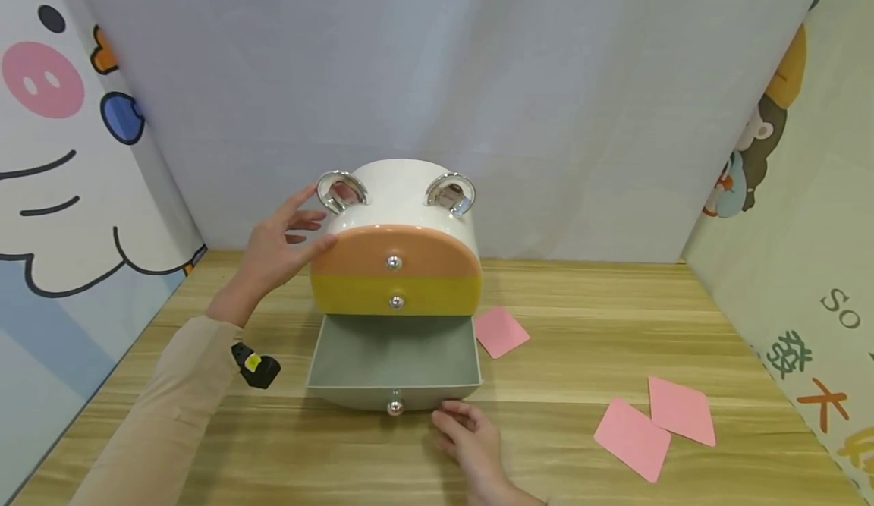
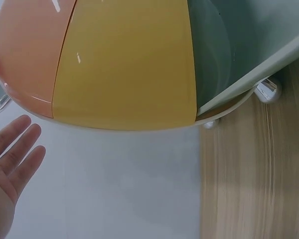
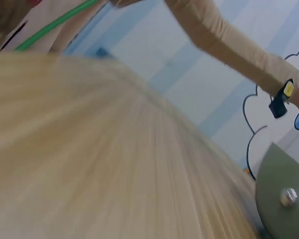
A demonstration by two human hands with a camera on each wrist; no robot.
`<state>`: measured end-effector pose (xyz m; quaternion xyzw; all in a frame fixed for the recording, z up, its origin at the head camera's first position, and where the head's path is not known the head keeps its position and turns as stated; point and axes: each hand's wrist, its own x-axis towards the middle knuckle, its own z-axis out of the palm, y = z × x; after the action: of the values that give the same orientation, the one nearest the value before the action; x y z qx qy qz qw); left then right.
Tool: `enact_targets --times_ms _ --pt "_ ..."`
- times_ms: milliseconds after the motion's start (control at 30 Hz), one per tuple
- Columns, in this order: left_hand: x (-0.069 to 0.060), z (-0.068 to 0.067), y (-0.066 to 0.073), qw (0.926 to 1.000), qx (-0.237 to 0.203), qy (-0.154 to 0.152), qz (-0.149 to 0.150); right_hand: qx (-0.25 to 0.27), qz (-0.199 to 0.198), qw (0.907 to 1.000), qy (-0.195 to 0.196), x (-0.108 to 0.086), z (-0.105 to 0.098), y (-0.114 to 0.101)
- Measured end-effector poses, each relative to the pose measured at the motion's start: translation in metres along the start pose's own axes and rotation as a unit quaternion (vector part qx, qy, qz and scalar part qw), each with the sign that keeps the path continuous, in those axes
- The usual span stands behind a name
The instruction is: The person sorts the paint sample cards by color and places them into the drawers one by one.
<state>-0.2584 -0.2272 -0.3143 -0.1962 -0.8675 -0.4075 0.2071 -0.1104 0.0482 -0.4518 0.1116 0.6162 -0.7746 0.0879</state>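
While the head view looks forward and down, a pale wood-grained bench (image 1: 580, 362) fills the lower half, backed by a plain grey-white curtain-like backdrop (image 1: 580, 111). A left side panel (image 1: 48, 187) carries a large white cartoon with a pink snout; a cream right side panel (image 1: 785, 278) shows cartoon figures and lettering. On the bench, near the middle, stands a rounded white cabinet (image 1: 403, 199) with two silver rings (image 1: 344, 191) on top, orange and yellow fronts, and a grey-green bottom drawer (image 1: 396, 350) pulled out. The left hand (image 1: 276, 244) has loosely extended fingers around the cabinet's upper left edge, thumb against the orange front. The right hand (image 1: 471, 445) has bent fingers at the drawer's lower right corner; I cannot tell whether it grips. One pink paper square (image 1: 501, 332) lies just beside the cabinet; two more lie together toward the right. In the left wrist view, turned sideways, the cabinet's glossy fronts loom close, three spread fingers appear at lower left, and bench and pale backdrop lie beyond. In the right wrist view, the bench is a streaked blur below a blue-striped panel; the drawer front and its silver knob (image 3: 288, 197) sit at the right edge, and a beige sleeve (image 3: 229, 45) crosses above.
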Motion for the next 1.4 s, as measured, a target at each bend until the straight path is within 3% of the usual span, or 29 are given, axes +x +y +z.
enact_targets --times_ms 100,200,267,333,400,500,633,733,833,933,1067,1400 --pt "0.000 0.000 0.000 1.0000 0.001 -0.001 0.000 -0.066 -0.009 0.9973 -0.031 0.005 -0.030 -0.011" --pt "0.000 0.001 0.000 1.0000 0.000 -0.004 0.003 -0.136 -0.033 0.9900 -0.020 0.012 -0.060 -0.024" --pt "0.000 0.001 0.000 1.0000 0.000 -0.003 0.005 -0.190 -0.059 0.9801 -0.008 0.019 -0.082 -0.034" --pt "0.000 0.001 0.000 1.0000 -0.001 -0.003 0.005 -0.250 -0.087 0.9642 0.000 0.025 -0.105 -0.043" --pt "-0.001 0.000 -0.001 1.0000 0.000 -0.003 0.004 -0.317 -0.117 0.9412 -0.011 0.030 -0.128 -0.052" --pt "-0.001 0.000 -0.001 1.0000 0.002 -0.003 0.001 -0.420 -0.156 0.8938 -0.027 0.035 -0.160 -0.063" --pt "-0.001 0.000 -0.001 1.0000 0.005 -0.004 0.001 -0.542 -0.202 0.8156 -0.025 0.032 -0.193 -0.070" --pt "-0.001 0.000 0.000 1.0000 0.005 -0.005 0.001 -0.608 -0.214 0.7649 -0.010 0.025 -0.208 -0.071" --pt "-0.001 0.000 -0.001 1.0000 0.001 -0.005 -0.001 -0.646 -0.194 0.7380 -0.004 0.020 -0.217 -0.072" --pt "0.000 0.000 -0.001 1.0000 0.000 -0.005 -0.002 -0.671 -0.169 0.7221 -0.012 0.018 -0.223 -0.072" --pt "0.000 0.000 -0.001 1.0000 -0.001 -0.001 0.003 -0.678 -0.161 0.7167 -0.021 0.019 -0.227 -0.071" --pt "-0.001 0.001 -0.001 1.0000 -0.001 -0.001 -0.005 -0.681 -0.194 0.7059 -0.018 0.024 -0.228 -0.069"
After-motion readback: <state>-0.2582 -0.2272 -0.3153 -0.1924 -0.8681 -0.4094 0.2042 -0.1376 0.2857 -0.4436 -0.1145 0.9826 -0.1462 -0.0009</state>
